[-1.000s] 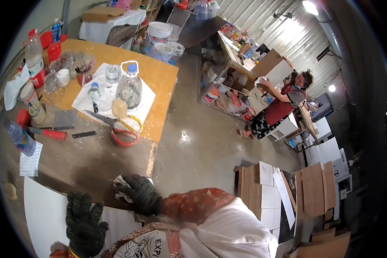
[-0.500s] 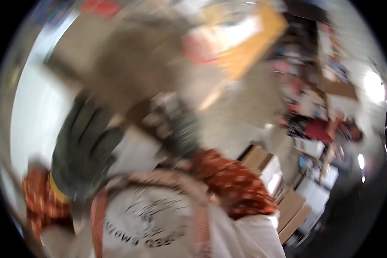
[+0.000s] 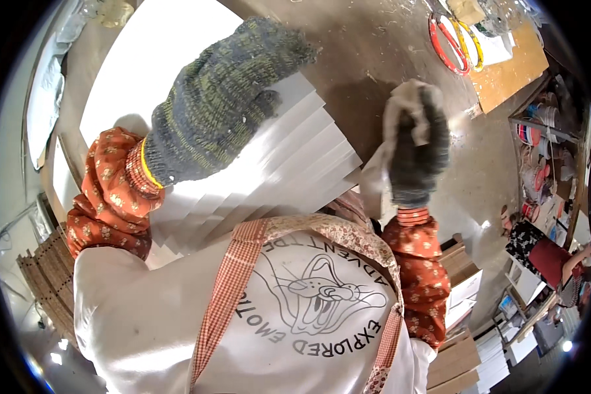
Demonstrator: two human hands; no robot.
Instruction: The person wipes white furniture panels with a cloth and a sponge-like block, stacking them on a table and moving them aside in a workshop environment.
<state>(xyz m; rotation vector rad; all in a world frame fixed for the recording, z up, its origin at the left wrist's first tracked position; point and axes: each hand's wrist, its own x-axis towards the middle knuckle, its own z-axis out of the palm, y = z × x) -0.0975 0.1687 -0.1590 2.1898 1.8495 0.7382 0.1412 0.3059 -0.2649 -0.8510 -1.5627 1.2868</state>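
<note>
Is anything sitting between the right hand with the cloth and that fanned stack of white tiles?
Nothing visible does. The right hand, gripping a cloth, is just beside the stack of white tiles, with only bare table between. The left hand rests on the stack's upper part.

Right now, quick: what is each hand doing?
Left hand: open, gloved, lying flat on the fanned stack of white tiles.
Right hand: closed around a crumpled white cloth.

a fanned stack of white tiles (image 3: 269, 167) is pressed flat by the gloved left hand (image 3: 226, 92) on the dusty worktable (image 3: 361, 39). a pale rag (image 3: 407, 105) is gripped in the gloved right hand (image 3: 417, 141), just beside the stack's right edge. red and yellow tape rings (image 3: 456, 43) are seen farther up the table.
</note>
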